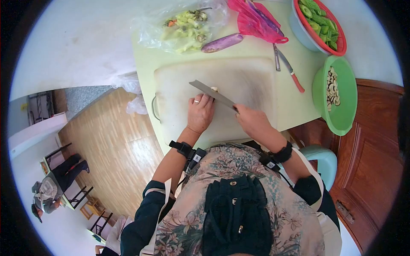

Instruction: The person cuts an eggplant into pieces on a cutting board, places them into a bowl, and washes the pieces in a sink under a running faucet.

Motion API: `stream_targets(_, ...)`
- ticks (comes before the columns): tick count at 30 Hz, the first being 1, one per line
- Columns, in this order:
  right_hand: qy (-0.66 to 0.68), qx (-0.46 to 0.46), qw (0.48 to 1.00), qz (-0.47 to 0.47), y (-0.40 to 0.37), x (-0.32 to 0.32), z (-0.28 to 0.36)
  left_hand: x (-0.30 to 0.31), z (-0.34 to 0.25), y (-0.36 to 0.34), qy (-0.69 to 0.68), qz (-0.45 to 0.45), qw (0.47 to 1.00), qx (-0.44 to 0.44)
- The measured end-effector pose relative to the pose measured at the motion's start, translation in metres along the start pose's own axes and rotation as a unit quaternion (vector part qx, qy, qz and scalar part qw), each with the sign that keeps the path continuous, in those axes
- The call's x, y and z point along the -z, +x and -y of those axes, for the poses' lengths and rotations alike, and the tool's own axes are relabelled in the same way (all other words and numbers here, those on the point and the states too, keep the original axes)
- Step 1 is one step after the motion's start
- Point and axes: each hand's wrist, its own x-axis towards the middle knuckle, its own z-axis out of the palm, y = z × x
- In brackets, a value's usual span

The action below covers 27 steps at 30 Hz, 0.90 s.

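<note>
Floral apron (222, 161): fills the bottom edge, over dark sleeves.
Left hand (200, 112): fingers together, tips at the blade.
Knife (211, 93): angled across the cutting board (179, 85), a small pale piece (214, 89) just beside it.
Right hand (253, 120): fingers clamped on the knife handle.
Green bowl (341, 117): holds slices, right of the board.

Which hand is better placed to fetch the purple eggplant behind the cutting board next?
Probably left: the left hand grips no tool, while the right hand holds the cleaver; the eggplant lies ahead.
</note>
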Motion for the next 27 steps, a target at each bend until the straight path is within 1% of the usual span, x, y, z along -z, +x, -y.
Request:
stream_targets(4,-0.005,0.023,0.999,-0.037,0.007,-0.01,0.001,-0.003,0.001,-0.001,0.01,-0.011,1.0,-0.009)
stream_targets(7,-0.003,-0.003,1.0,-0.022,0.008,-0.013,0.003,-0.005,0.001,0.0,0.004,-0.022,1.0,-0.01)
stream_targets(8,-0.002,-0.007,1.0,-0.026,0.011,-0.017,0.001,-0.004,0.001,-0.001,0.002,-0.021,1.0,-0.015)
stream_targets(10,0.007,0.023,0.999,-0.047,0.024,-0.025,-0.001,-0.003,0.001,0.0,0.002,-0.002,1.0,-0.008)
stream_targets(13,0.01,0.017,0.998,-0.068,0.037,-0.023,0.008,-0.002,0.001,0.001,0.002,-0.002,1.0,-0.003)
stream_targets(17,0.02,0.02,0.996,-0.079,0.045,-0.036,0.005,-0.002,0.0,-0.001,0.009,0.001,1.0,-0.013)
stream_targets(19,0.025,0.018,0.994,-0.1,0.046,-0.034,0.002,-0.002,-0.001,0.001,0.021,-0.009,1.0,-0.002)
stream_targets(23,0.08,0.01,0.99,-0.114,0.027,-0.033,-0.005,-0.004,0.002,-0.002,0.014,-0.016,1.0,-0.003)
stream_targets(25,0.043,-0.012,0.997,-0.065,0.005,-0.018,0.0,-0.006,0.002,-0.003,0.026,-0.015,1.0,0.004)
stream_targets(26,0.041,-0.012,0.997,-0.064,-0.004,-0.016,-0.001,-0.006,0.002,-0.004,0.025,-0.016,1.0,0.005)
stream_targets(27,0.022,0.011,0.997,-0.08,-0.013,-0.016,-0.002,-0.006,0.002,-0.004,0.028,-0.017,0.999,0.001)
